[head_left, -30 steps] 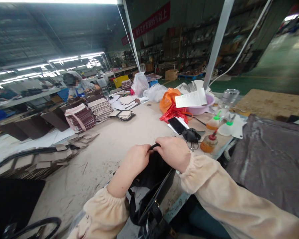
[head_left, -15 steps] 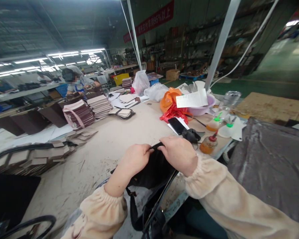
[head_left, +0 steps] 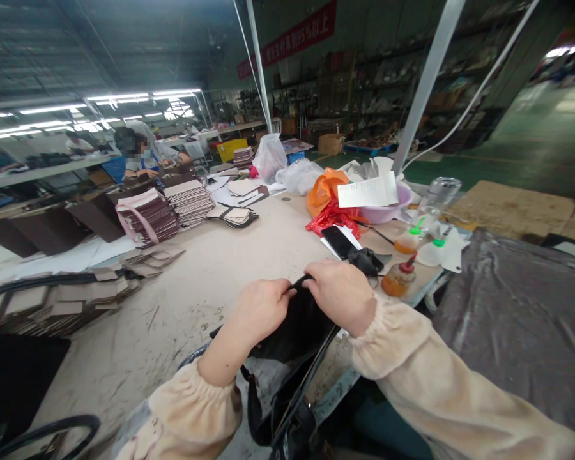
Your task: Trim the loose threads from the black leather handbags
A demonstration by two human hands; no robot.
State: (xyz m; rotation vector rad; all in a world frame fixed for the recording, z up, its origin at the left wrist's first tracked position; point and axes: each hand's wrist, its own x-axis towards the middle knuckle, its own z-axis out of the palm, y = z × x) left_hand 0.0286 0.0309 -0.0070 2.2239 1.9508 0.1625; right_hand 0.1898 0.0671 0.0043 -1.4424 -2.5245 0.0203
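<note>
A black bag (head_left: pixel 294 329) hangs between my hands at the near edge of the worktable, its straps and a zip-like edge trailing down toward me. My left hand (head_left: pixel 263 310) pinches the bag's top edge from the left, thumb and fingers pressed together. Close beside it, my right hand (head_left: pixel 342 294) grips the same edge from the right. A short stretch of black rim shows between the two sets of fingertips. The bag's lower part is partly hidden by my left forearm.
On the worktable (head_left: pixel 211 268) lie stacked brown panels (head_left: pixel 151 217) and fanned pieces (head_left: pixel 71 300) at left. Right of my hands are a phone (head_left: pixel 340 241), glue bottles (head_left: pixel 398 276), a red bag (head_left: pixel 335 217) and a purple basin (head_left: pixel 397 201). A co-worker (head_left: pixel 141 150) sits beyond.
My hands keep their pinch on the bag's edge and have barely moved. The view has shifted slightly, and the co-worker's head and hands have changed position a little.
</note>
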